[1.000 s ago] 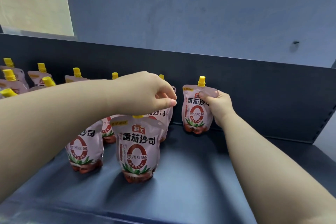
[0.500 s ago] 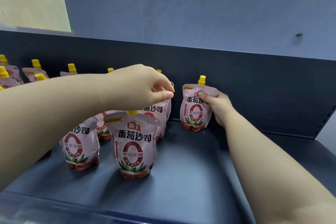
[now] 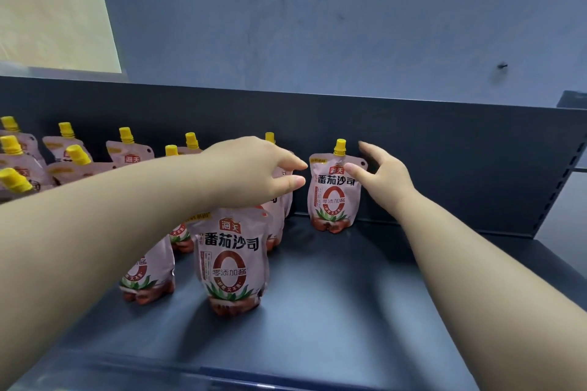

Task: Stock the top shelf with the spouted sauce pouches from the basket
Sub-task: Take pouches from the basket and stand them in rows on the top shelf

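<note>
Two-handed, gripping nothing: spreading the fingers (image 3: 368, 149) of the right hand (image 3: 382, 179) loosely about the upper right corner of the rightmost sauce pouch (image 3: 333, 197), upright by the back panel (image 3: 444, 149) of the top shelf (image 3: 333, 311), and stretching the relaxed fingers (image 3: 293, 182) of the left hand (image 3: 251, 168) just left of it. Reaching the left arm (image 3: 127, 216) over the front pouch (image 3: 230, 260) and other pouches (image 3: 130, 152) standing further left on that shelf.

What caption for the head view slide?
Left hand and right hand, both open, flank an upright sauce pouch on the shelf.
</note>
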The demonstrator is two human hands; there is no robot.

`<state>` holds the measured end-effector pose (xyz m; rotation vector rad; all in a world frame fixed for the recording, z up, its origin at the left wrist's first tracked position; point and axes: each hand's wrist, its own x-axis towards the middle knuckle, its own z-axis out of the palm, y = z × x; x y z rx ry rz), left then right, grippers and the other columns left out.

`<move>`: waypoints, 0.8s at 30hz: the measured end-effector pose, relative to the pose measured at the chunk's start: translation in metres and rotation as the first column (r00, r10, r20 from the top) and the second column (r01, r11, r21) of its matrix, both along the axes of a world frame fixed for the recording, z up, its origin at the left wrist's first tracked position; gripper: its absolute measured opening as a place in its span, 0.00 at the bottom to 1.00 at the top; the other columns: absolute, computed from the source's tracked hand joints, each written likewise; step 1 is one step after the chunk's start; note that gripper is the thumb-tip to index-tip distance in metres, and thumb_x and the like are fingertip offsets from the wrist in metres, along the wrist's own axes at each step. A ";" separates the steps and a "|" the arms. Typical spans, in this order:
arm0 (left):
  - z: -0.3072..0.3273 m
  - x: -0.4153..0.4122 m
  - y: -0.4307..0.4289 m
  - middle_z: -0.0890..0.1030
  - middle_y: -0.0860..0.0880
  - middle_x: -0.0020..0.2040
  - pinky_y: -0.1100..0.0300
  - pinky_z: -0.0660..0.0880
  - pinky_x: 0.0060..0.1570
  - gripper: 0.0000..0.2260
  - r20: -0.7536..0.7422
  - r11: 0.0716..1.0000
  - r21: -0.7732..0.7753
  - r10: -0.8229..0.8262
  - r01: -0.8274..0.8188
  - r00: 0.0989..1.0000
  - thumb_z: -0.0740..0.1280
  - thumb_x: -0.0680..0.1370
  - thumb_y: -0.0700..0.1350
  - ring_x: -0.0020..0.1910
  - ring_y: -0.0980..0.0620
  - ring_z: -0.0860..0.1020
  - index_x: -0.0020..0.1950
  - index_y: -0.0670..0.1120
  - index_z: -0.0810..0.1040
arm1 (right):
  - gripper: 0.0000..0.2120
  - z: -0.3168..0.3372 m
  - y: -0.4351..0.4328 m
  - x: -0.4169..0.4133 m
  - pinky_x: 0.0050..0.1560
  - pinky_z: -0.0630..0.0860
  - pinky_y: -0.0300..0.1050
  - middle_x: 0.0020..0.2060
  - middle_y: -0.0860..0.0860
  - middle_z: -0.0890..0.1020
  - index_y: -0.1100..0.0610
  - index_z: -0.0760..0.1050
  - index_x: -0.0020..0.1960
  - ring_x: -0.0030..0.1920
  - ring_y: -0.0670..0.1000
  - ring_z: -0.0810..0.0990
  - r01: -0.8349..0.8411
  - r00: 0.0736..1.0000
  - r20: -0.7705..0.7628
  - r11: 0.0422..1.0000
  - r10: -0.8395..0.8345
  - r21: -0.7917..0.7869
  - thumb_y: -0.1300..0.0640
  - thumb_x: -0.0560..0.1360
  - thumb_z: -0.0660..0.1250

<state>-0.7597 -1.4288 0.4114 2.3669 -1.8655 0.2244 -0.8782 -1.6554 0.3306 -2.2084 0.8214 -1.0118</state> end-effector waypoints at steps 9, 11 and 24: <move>-0.002 -0.009 -0.006 0.62 0.57 0.75 0.51 0.68 0.66 0.24 0.032 0.998 -0.064 0.017 -0.015 0.999 0.55 0.79 0.60 0.74 0.55 0.61 0.75 0.60 0.57 | 0.25 0.029 0.038 -0.031 0.76 0.46 0.45 0.75 0.47 0.59 0.50 0.58 0.75 0.77 0.46 0.51 -0.062 0.983 -0.181 0.889 -0.024 -0.454 0.46 0.80 0.57; 0.000 -0.014 -0.002 0.60 0.57 0.76 0.51 0.65 0.69 0.25 0.013 0.994 -0.109 -0.003 0.005 1.000 0.54 0.79 0.60 0.75 0.57 0.56 0.76 0.59 0.55 | 0.25 0.033 0.052 -0.038 0.75 0.44 0.43 0.76 0.46 0.58 0.49 0.58 0.75 0.77 0.45 0.50 -0.084 0.984 -0.181 0.873 -0.004 -0.480 0.45 0.80 0.56; -0.001 -0.019 0.095 0.53 0.55 0.78 0.58 0.46 0.74 0.27 0.130 0.977 -0.158 -0.126 0.146 0.983 0.53 0.80 0.58 0.77 0.58 0.48 0.77 0.55 0.50 | 0.26 0.053 0.191 -0.048 0.74 0.43 0.38 0.76 0.46 0.58 0.49 0.58 0.75 0.76 0.44 0.49 -0.148 0.983 -0.167 0.861 0.075 -0.486 0.44 0.79 0.56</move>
